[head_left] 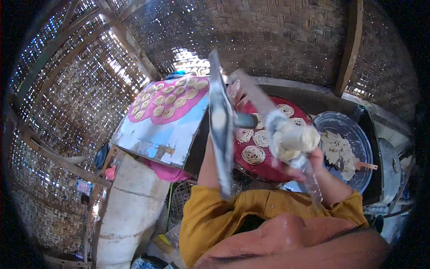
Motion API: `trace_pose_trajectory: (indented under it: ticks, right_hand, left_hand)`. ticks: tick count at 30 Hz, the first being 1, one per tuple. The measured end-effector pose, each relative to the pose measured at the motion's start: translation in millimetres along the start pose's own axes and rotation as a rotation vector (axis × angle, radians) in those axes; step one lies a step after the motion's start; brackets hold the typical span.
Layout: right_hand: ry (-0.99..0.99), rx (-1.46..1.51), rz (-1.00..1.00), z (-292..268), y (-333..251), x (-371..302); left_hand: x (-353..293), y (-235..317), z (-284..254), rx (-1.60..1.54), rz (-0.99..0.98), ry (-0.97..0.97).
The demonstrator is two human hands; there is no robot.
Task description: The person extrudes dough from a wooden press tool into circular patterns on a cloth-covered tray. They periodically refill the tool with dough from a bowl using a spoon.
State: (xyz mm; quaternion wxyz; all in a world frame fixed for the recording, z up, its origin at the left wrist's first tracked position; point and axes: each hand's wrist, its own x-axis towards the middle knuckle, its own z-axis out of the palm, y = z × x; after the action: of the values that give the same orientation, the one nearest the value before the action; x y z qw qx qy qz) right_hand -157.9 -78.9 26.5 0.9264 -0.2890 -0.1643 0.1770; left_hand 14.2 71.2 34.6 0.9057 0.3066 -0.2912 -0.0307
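My left hand (234, 92) is closed round a long flat bar (219, 121), blurred by motion. A short grey-green plunger (246, 120) sticks out of its right side. The bar hides much of the hand. My right hand (314, 165) grips a second long bar (256, 93), which carries a pale cylinder (295, 136) with dough bulging at its end. The two bars are apart. Below them, round nests of thin dough strands (253, 154) lie on a round red sheet (239, 168).
On the right, a blue-grey basin (366, 148) holds crumbly dough (338, 152) and a pinkish scraper (366, 165). More dough nests (169, 112) lie on a pink sheet over a worn blue-white board (152, 139) at left. Woven bamboo walls (277, 36) stand behind. A metal pot (389, 166) sits far right.
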Motion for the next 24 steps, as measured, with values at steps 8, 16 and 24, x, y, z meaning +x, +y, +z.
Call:
trace_pose_trajectory:
  ticks: [8,16,24]
  right_hand:
    - [0.433,-0.892,-0.367,15.2,-38.2,12.0]
    - [0.206,-2.069,-0.489,29.4,-42.9,7.1]
    - [0.319,-2.118,-0.435,12.2,-27.2,-3.8]
  left_hand:
    - [-35.9,15.1,-23.4,0.918,-0.067,-0.566]
    - [-33.6,8.0,1.3,1.472,-0.050,-0.678]
    - [-40.0,-34.5,8.0,1.413,-0.246,-0.724]
